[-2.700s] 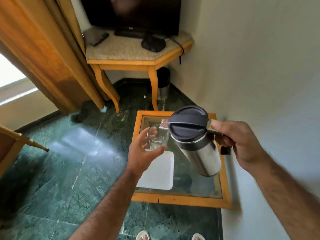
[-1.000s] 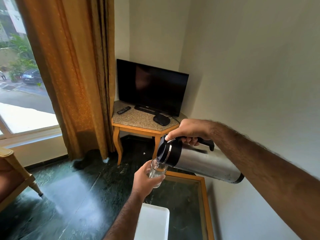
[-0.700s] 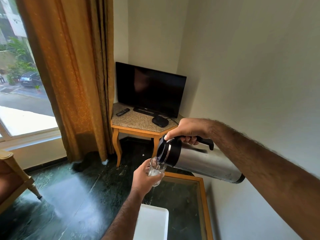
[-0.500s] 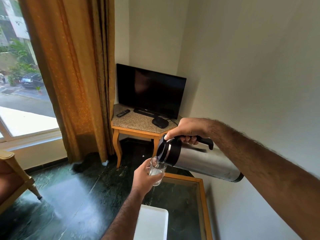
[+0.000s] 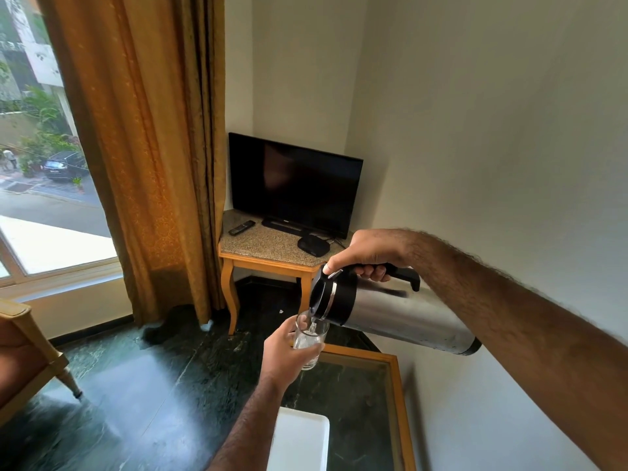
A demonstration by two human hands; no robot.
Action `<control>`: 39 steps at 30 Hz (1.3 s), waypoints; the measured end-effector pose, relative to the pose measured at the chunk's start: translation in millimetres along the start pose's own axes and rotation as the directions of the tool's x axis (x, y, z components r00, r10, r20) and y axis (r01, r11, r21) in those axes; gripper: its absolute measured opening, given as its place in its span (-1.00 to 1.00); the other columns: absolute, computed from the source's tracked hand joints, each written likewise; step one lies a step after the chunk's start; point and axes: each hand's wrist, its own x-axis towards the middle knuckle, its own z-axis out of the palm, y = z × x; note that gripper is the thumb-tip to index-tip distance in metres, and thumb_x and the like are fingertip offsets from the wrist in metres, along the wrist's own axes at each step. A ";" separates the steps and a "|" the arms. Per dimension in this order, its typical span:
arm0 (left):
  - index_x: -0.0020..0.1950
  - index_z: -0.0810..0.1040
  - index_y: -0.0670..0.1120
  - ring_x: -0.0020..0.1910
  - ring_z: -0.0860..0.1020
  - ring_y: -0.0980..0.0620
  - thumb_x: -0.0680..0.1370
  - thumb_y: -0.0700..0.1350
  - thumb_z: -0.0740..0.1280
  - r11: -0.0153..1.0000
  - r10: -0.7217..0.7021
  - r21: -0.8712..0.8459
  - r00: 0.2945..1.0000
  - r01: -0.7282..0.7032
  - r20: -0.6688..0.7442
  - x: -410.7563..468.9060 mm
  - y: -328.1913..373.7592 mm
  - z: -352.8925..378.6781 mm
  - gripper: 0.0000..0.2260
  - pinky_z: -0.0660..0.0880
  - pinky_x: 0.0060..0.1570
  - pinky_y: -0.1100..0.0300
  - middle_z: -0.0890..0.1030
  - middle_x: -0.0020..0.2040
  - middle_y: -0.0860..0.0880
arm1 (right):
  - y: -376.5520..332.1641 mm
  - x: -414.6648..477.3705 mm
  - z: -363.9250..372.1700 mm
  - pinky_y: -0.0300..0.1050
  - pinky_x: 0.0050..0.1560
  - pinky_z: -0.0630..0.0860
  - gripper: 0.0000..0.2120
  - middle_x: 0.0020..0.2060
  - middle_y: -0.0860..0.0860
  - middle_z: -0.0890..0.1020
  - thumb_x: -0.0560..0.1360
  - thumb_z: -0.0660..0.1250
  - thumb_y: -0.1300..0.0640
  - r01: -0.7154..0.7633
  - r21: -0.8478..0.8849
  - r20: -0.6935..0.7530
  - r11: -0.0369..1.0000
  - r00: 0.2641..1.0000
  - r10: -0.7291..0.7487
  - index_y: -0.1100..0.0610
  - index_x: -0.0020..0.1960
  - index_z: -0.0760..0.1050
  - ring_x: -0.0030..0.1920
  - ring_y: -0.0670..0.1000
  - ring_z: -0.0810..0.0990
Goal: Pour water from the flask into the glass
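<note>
A steel flask [image 5: 404, 317] with a black lid and black handle lies tipped almost level, its spout pointing left over the glass. My right hand [image 5: 365, 254] grips the handle from above, thumb on the lid lever. A thin stream of water runs from the spout into a clear glass [image 5: 310, 338], which holds some water. My left hand [image 5: 284, 355] is wrapped around the glass from the left and holds it upright in the air, above the far edge of the low table.
A glass-topped wooden low table [image 5: 397, 399] carries a white tray [image 5: 299, 443]. A corner stand [image 5: 272, 253] holds a television [image 5: 294, 181], a remote and a black box. A brown curtain [image 5: 136, 147] hangs left; a wooden chair [image 5: 23, 355] stands at the far left. A wall runs close on the right.
Since 2.7 s ago the flask has tipped from slightly inclined to almost level and both hands rose. In the last second the pose holds steady and water flows into the glass.
</note>
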 end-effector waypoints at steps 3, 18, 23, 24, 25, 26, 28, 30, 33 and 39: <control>0.19 0.56 0.21 0.07 0.58 0.19 0.37 -0.02 0.65 1.000 0.003 -0.001 1.000 -0.003 -0.010 0.5 0.1 1.9 -0.53 0.49 -0.04 0.35 0.64 0.10 0.19 | -0.7 -1.1 -3.4 -0.26 -0.49 0.40 -0.49 -0.55 -0.05 0.49 0.27 0.57 -0.33 0.001 -0.002 -0.004 1.000 1.000 -0.001 0.02 -0.55 0.51 -0.57 -0.07 0.41; 0.02 0.52 0.36 -0.09 0.56 0.44 0.35 0.00 0.66 1.000 0.002 0.018 1.000 -0.002 -0.014 -3.0 9.4 4.2 -0.56 0.45 -0.32 0.58 0.59 -0.02 0.38 | -3.6 -5.3 -9.0 -0.26 -0.50 0.42 -0.49 -0.54 -0.04 0.50 0.18 0.57 -0.37 0.004 -0.021 -0.008 1.000 1.000 -0.004 0.02 -0.56 0.51 -0.57 -0.07 0.42; 0.05 0.52 0.36 -0.05 0.58 0.39 0.34 -0.01 0.67 1.000 -0.008 0.005 1.000 0.008 -0.021 -2.4 9.4 5.5 -0.54 0.44 -0.34 0.58 0.60 0.00 0.36 | -5.0 -7.7 -11.7 -0.26 -0.50 0.42 -0.49 -0.54 -0.04 0.50 0.21 0.57 -0.36 0.021 -0.027 -0.007 0.999 1.000 -0.021 0.02 -0.56 0.50 -0.57 -0.07 0.43; 0.07 0.52 0.34 -0.03 0.57 0.37 0.34 -0.01 0.67 1.000 -0.006 0.003 1.000 0.006 -0.024 -2.3 9.6 5.8 -0.54 0.44 -0.33 0.57 0.60 0.01 0.36 | -5.1 -7.7 -11.7 -0.26 -0.50 0.42 -0.49 -0.54 -0.04 0.50 0.20 0.57 -0.36 0.019 -0.033 -0.007 0.999 1.000 -0.019 0.02 -0.56 0.50 -0.57 -0.07 0.43; 0.09 0.53 0.31 -0.02 0.56 0.36 0.34 -0.01 0.67 1.000 -0.003 0.002 1.000 0.003 -0.028 -2.0 9.8 5.9 -0.53 0.44 -0.33 0.58 0.60 0.01 0.36 | -5.3 -8.0 -12.0 -0.25 -0.50 0.42 -0.49 -0.55 -0.04 0.50 0.20 0.57 -0.37 0.016 -0.037 -0.007 0.999 1.000 -0.016 0.01 -0.56 0.50 -0.57 -0.07 0.42; 0.13 0.53 0.28 -0.02 0.55 0.37 0.35 -0.01 0.67 1.000 0.000 0.003 1.000 0.001 -0.030 -1.9 9.2 6.5 -0.52 0.43 -0.34 0.60 0.59 0.01 0.36 | -5.0 -8.1 -11.9 -0.25 -0.50 0.41 -0.49 -0.55 -0.04 0.50 0.20 0.57 -0.37 0.012 -0.038 -0.006 0.999 1.000 -0.013 0.01 -0.56 0.50 -0.57 -0.07 0.42; 0.20 0.55 0.22 -0.02 0.54 0.36 0.35 -0.02 0.67 1.000 0.000 -0.003 0.999 0.000 -0.033 -1.0 7.8 7.7 -0.50 0.42 -0.34 0.62 0.58 0.01 0.35 | -4.7 -8.2 -12.0 -0.25 -0.49 0.41 -0.49 -0.54 -0.04 0.49 0.18 0.58 -0.37 0.006 -0.041 -0.004 0.999 1.000 -0.006 0.01 -0.55 0.50 -0.57 -0.06 0.42; 0.25 0.57 0.16 0.00 0.54 0.33 0.36 -0.01 0.66 1.000 -0.006 -0.004 0.999 0.006 -0.033 0.5 6.1 9.1 -0.48 0.43 -0.33 0.57 0.57 0.02 0.34 | -4.3 -7.8 -12.2 -0.25 -0.49 0.41 -0.49 -0.55 -0.05 0.49 0.18 0.58 -0.37 -0.001 -0.043 0.000 0.999 1.000 0.001 0.02 -0.56 0.50 -0.58 -0.07 0.41; 0.29 0.58 0.11 0.07 0.56 0.22 0.36 -0.02 0.66 1.000 -0.017 -0.012 0.999 0.017 -0.039 2.3 3.2 10.7 -0.46 0.41 -0.16 0.49 0.60 0.06 0.26 | -4.5 -7.5 -12.1 -0.26 -0.49 0.41 -0.48 -0.55 -0.05 0.50 0.17 0.58 -0.37 -0.005 -0.044 0.000 0.999 1.000 0.005 0.02 -0.56 0.51 -0.58 -0.06 0.42; 0.29 0.60 0.07 0.14 0.58 0.13 0.35 -0.07 0.67 0.999 -0.023 -0.033 0.999 0.022 -0.030 3.2 0.5 10.5 -0.45 0.45 -0.03 0.35 0.63 0.08 0.21 | -0.1 -7.9 -8.8 -0.26 -0.50 0.40 -0.48 -0.55 -0.04 0.49 0.17 0.58 -0.37 -0.019 -0.047 -0.002 0.999 1.000 0.019 0.02 -0.56 0.50 -0.58 -0.06 0.41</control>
